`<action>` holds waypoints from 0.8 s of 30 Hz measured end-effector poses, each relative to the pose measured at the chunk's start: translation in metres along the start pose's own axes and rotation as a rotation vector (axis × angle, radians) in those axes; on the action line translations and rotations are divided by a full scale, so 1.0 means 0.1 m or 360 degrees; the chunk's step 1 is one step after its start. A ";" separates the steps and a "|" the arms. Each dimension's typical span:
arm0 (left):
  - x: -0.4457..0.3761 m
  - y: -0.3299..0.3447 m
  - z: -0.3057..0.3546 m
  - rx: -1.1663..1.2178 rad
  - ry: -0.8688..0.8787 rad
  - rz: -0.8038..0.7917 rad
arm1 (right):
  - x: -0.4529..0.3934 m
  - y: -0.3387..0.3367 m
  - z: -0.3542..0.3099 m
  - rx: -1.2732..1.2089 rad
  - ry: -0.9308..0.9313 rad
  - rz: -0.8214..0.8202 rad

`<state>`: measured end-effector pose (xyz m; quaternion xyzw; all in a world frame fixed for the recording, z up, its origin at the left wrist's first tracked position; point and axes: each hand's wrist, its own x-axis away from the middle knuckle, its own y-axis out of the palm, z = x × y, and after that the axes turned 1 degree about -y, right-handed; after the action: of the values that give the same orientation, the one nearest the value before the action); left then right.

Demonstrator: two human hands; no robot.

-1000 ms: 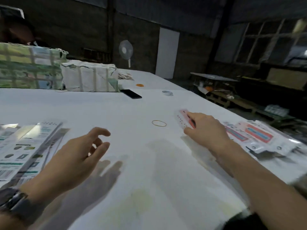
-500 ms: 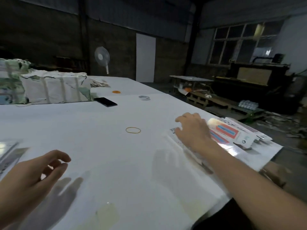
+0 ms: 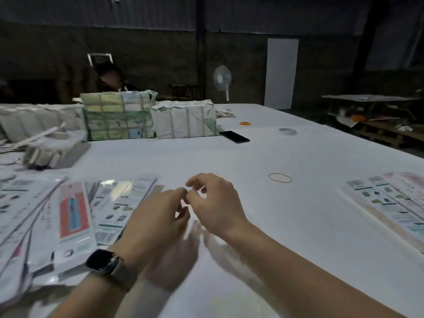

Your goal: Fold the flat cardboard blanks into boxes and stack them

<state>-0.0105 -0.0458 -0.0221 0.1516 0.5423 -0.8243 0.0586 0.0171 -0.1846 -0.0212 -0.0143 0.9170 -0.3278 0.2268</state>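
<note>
Nearest to us, we see both forearms reaching forward over the white counter (image 3: 263,157). On the left wrist there is a dark watch (image 3: 101,261) with a grey band. The left hand (image 3: 158,216) and the right hand (image 3: 215,203) hover close together above the middle of the counter, and their fingertips almost meet. The fingers of both hands are loosely curled. We cannot tell if they pinch something small between them, because this part is blurred; no cardboard is in either hand.

The flat cardboard blanks lie on two sides. On the left, a spread pile of printed blanks (image 3: 68,214) lies fanned on the counter, just beside the left hand, and one blank with a red panel (image 3: 74,212) lies on top of it. On the right edge of the view, a second group of blanks (image 3: 394,203) lies flat, well apart from the right hand.

A little farther, a thin rubber band (image 3: 280,177) lies alone on the counter between the right hand and the right blanks. Behind it we see a black phone (image 3: 234,136), a roll of tape (image 3: 287,131) and a small orange ring (image 3: 245,123).

At the far side of the counter stand wrapped bundles: a green one (image 3: 118,118) and a white one (image 3: 183,119), touching each other. Behind them a person (image 3: 112,81) sits, and a standing fan (image 3: 222,80) is near the dark wall.
</note>
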 end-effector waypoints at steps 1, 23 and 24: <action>-0.01 -0.02 -0.04 -0.0061 -0.0045 0.0031 | 0.05 0.09 0.03 -0.0043 -0.0012 0.0024; 0.06 -0.24 -0.02 -0.0307 0.0092 0.0548 | 0.10 0.24 0.24 -0.0606 0.0011 0.0002; 0.07 -0.27 0.04 -0.0232 0.0212 0.0630 | 0.09 0.23 0.23 -0.0626 -0.0007 0.0024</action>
<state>-0.0253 -0.0380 0.0012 0.3047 0.5627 -0.7436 0.1942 0.0221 -0.1821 -0.0546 -0.0521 0.9630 -0.1406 0.2240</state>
